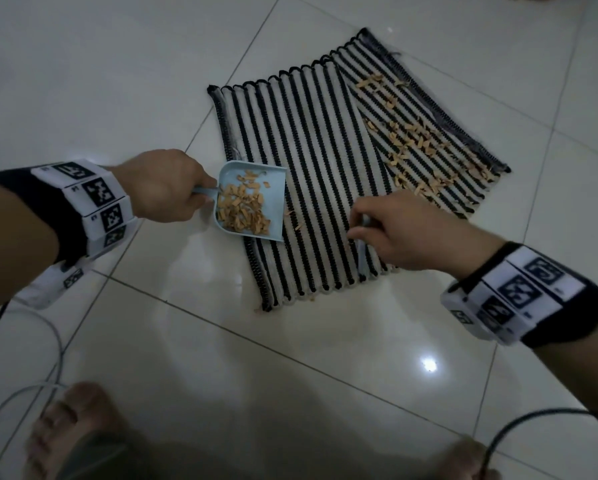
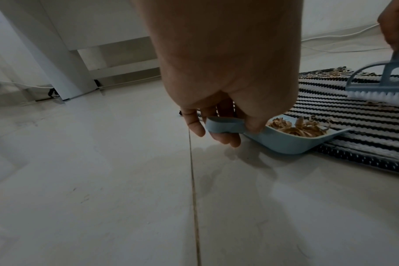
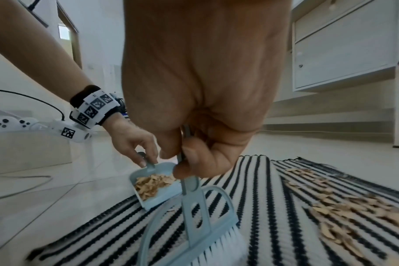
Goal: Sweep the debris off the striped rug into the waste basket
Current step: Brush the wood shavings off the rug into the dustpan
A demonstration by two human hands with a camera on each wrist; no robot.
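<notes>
One rug, striped black and white, lies on glossy pale floor tiles. One blue dustpan, its lip on the rug's left edge, holds a heap of tan debris; more debris is scattered over the rug's far right part. The left hand grips the dustpan's handle. The right hand grips one blue brush with white bristles, over the rug. Two marker wristbands carry no readable writing. White cabinets stand behind.
</notes>
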